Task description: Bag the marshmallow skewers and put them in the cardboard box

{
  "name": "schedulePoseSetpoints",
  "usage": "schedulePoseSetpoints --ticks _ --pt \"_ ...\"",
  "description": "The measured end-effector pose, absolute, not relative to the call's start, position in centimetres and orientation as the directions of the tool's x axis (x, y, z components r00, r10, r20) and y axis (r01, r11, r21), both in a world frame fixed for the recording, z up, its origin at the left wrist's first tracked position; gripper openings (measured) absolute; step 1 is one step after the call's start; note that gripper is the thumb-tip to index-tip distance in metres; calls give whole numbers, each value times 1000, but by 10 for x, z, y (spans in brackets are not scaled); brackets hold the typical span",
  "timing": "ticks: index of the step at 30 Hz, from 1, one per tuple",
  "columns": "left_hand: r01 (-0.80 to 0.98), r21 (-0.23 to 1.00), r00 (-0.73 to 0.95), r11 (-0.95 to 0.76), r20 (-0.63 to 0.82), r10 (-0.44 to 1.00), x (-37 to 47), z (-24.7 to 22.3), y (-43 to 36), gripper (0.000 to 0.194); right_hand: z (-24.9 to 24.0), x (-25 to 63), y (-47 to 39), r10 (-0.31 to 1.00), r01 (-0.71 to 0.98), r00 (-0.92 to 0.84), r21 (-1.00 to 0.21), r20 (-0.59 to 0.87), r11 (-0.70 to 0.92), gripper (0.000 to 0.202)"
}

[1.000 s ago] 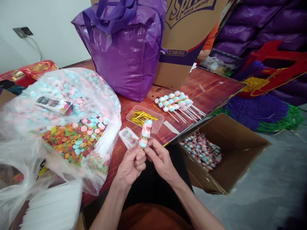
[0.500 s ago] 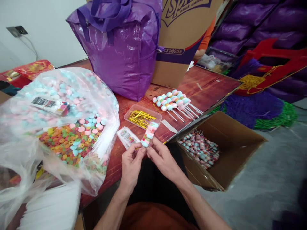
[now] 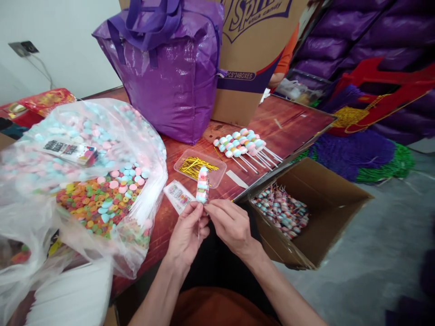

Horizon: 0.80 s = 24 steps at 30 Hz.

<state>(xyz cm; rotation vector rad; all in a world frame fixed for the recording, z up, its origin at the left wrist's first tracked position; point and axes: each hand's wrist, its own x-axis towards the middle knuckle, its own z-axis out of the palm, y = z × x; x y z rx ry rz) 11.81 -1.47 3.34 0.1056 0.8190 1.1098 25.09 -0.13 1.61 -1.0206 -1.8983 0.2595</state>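
Note:
A wrapped marshmallow candy stick, banded pink, blue and white in a clear bag, stands nearly upright above my hands. My left hand is closed around its lower end, and the stick shows faintly below the fingers. Right beside it, my right hand pinches at the neck of the bag; what lies between those fingertips is too small to make out. Just behind the candy is a clear plastic tray of gold twist ties. A stack of printed clear bags lies left of the candy.
Several unwrapped candy sticks lie on the table. At left spreads a big clear bag of loose candies. A carton of wrapped candy sits low right. A purple bag and a tall carton stand behind.
The candy stick has turned from leaning right to nearly upright. My right hand has curled in, its fingertips now at the bag's neck. The view has shifted slightly.

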Motion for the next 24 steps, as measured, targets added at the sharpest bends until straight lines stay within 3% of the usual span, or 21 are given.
schedulePoseSetpoints --ticks 5,8,12,15,18,20,24 --pt "-735 473 224 485 -506 833 126 26 -15 34 21 240 -10 832 491 -84 -704 548 513 19" --pt "-730 498 254 468 -437 863 129 30 -14 36 30 243 -18 924 333 13 -873 382 356 18" --pt "-598 731 216 328 -248 944 131 40 -20 45 49 261 -26 974 169 93 -968 204 187 16" --pt "-367 887 148 282 -244 959 136 36 -30 45 57 273 -32 965 204 146 -962 216 184 17" --pt "-339 855 117 393 -376 919 146 29 -37 34 56 278 -41 941 289 152 -924 303 251 17" --pt "-385 806 192 449 -406 894 153 30 -37 33 52 281 -47 930 287 169 -919 327 271 16" --pt "-397 781 331 482 -368 869 167 36 -32 29 41 288 -61 967 83 228 -992 113 97 19"
